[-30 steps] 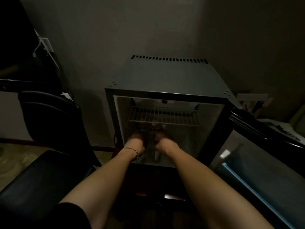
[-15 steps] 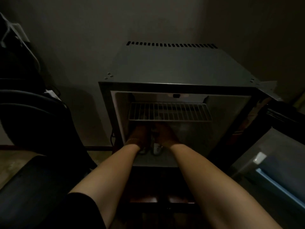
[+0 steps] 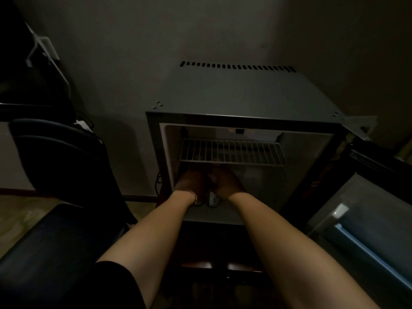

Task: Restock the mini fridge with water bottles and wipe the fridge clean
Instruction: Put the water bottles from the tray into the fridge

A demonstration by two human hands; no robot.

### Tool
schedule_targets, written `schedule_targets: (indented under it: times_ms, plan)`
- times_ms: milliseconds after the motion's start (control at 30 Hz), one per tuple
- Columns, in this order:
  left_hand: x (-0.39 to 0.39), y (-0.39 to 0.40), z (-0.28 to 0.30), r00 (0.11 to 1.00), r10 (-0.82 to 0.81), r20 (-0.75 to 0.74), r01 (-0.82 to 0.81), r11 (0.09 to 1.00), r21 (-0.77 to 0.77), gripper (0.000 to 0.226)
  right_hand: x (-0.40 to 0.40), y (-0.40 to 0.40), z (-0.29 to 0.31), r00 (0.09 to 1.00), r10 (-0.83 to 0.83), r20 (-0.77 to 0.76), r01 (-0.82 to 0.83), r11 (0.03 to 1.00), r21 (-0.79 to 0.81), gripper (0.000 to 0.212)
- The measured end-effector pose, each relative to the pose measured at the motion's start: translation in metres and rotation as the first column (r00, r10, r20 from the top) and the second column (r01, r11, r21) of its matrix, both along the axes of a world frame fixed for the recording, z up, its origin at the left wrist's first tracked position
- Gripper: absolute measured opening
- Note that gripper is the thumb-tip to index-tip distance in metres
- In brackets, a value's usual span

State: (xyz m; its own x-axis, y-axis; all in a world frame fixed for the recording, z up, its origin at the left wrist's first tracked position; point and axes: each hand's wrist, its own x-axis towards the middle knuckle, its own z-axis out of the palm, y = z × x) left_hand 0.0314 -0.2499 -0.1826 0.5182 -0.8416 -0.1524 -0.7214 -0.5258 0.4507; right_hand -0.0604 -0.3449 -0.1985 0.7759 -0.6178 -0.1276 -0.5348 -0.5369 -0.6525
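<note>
The mini fridge point(image 3: 234, 97) stands open against the wall, with a white wire shelf point(image 3: 231, 152) near its top. Both my hands reach into the lower compartment under that shelf. My left hand point(image 3: 189, 181) grips a water bottle point(image 3: 198, 202) whose lower end shows below the wrist. My right hand point(image 3: 227, 182) grips a second water bottle point(image 3: 213, 198) right beside it. The two bottles stand close together on the left part of the fridge floor point(image 3: 211, 216). Their tops are hidden by my hands and the shadow.
The fridge door point(image 3: 367, 208) hangs open to the right, its inner side facing up. A dark chair point(image 3: 55, 175) stands close on the left, its seat point(image 3: 44, 253) near my left arm. The fridge rests on a dark wooden stand point(image 3: 211, 266). The room is dim.
Both hands have pushed deeper into the lower compartment with the bottles. My head has moved closer to the fridge, so it fills more of the view.
</note>
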Motion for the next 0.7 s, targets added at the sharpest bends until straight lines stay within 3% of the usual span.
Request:
schedule_targets:
  times_ms: [233, 300, 567, 700]
  plan:
    - [-0.039, 0.035, 0.022, 0.993, 0.110, 0.044, -0.114, 0.988, 0.101, 0.061, -0.051, 0.019, 0.033, 0.996, 0.055, -0.076, -0.063, 0.993, -0.104, 0.057]
    - [-0.055, 0.047, 0.027, 0.991, 0.124, 0.060, -0.131, 0.981, 0.144, 0.056, -0.073, 0.028, 0.042, 0.988, 0.095, -0.124, -0.113, 0.984, -0.141, 0.053]
    - [-0.135, 0.088, 0.043, 0.983, 0.126, 0.130, -0.133, 0.990, 0.049, 0.053, -0.160, 0.076, 0.070, 0.987, 0.124, -0.100, -0.149, 0.940, -0.306, 0.045]
    - [-0.173, 0.107, 0.058, 0.984, 0.089, 0.151, -0.095, 0.995, 0.032, 0.053, -0.209, 0.092, 0.100, 0.996, 0.049, -0.071, -0.075, 0.901, -0.427, 0.047]
